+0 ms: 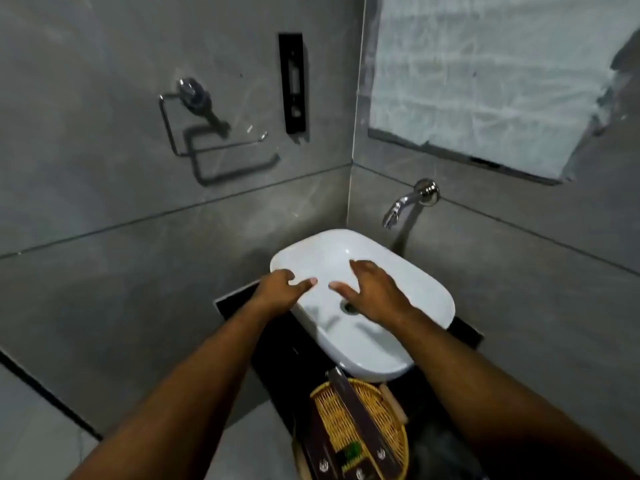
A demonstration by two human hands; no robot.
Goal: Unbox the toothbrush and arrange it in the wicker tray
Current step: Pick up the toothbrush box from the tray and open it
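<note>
A round wicker tray point(388, 424) rests on the dark counter below the sink, near the bottom of the view. Long dark brown boxes lie across it: one point(353, 410) runs diagonally over the tray, another point(320, 448) lies along its left side. A small green and black packet point(351, 455) sits between them. My left hand point(277, 289) hovers over the sink's left rim, fingers apart, holding nothing. Over the basin my right hand point(374, 292) is spread, also with nothing in it. Both hands are well above and away from the tray.
A white oval sink point(426, 292) stands on a black counter point(277, 362) in a corner of grey tiled walls. A chrome tap point(398, 206) juts from the right wall. A chrome paper holder point(194, 126) and a black wall plate point(294, 81) hang on the left wall.
</note>
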